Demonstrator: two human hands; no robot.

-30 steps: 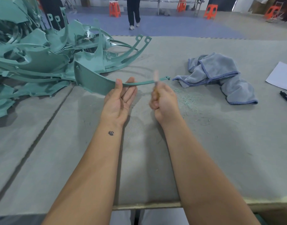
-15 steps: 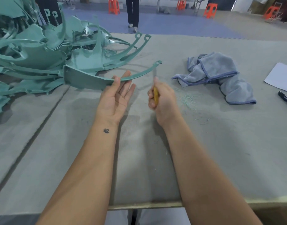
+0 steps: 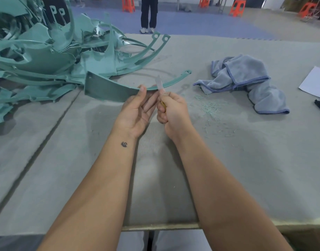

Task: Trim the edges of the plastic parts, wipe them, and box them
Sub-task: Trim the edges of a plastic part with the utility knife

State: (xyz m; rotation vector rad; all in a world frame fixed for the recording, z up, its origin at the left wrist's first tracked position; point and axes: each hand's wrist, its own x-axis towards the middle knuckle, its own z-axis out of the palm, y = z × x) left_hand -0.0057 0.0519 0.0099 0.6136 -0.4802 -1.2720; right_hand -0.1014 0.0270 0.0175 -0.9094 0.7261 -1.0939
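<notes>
Mid-trim: my left hand pinches the part, my right hand grips the knife; pile at the desk's far-left corner untrimmed, cloth idle, nothing boxed.

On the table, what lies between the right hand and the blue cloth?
In the head view, thin green plastic shavings lie scattered on the grey table between the right hand and the blue cloth.

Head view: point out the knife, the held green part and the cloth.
knife (image 3: 159, 83), head view, on the pale blade above the right fist.
green part (image 3: 108, 88), head view, on its wide flat end.
cloth (image 3: 246, 75), head view, on the crumpled middle fold.
</notes>
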